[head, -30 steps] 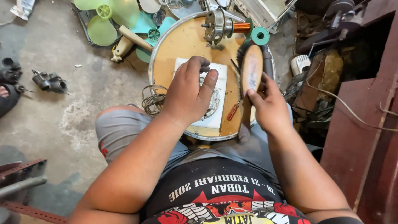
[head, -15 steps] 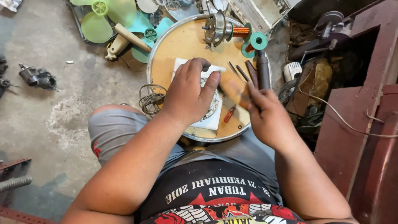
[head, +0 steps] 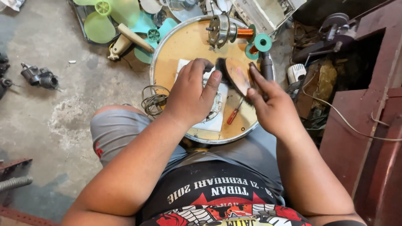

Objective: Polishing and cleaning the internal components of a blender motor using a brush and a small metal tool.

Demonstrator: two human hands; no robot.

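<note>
A person seated over a round wooden surface [head: 184,46] with a metal rim works on a fan motor; the left hand [head: 192,94] lies flat over the motor [head: 216,106], fingers spread and closed down on it, pinning it to a white sheet [head: 217,123] at the middle of the surface; the right hand [head: 272,106] holds a wooden-backed brush [head: 234,75], fingers curled around its back, its dark bristles turned toward the left hand's fingertips and just beside them; a red-handled screwdriver [head: 232,115] lies between the two hands, close to the sheet's right edge; at the far rim stand a second motor part [head: 220,29] with copper winding and a green spool [head: 262,42]; green fan blades [head: 104,19] and a coil of wire [head: 153,100] lie on the concrete floor to the left; brushing here looks best done with short strokes away from the body, the left hand bearing down so the motor cannot turn, its fingertips drawn clear of the bristles, and the screwdriver nudged aside so the brush does not knock it off the surface
</note>
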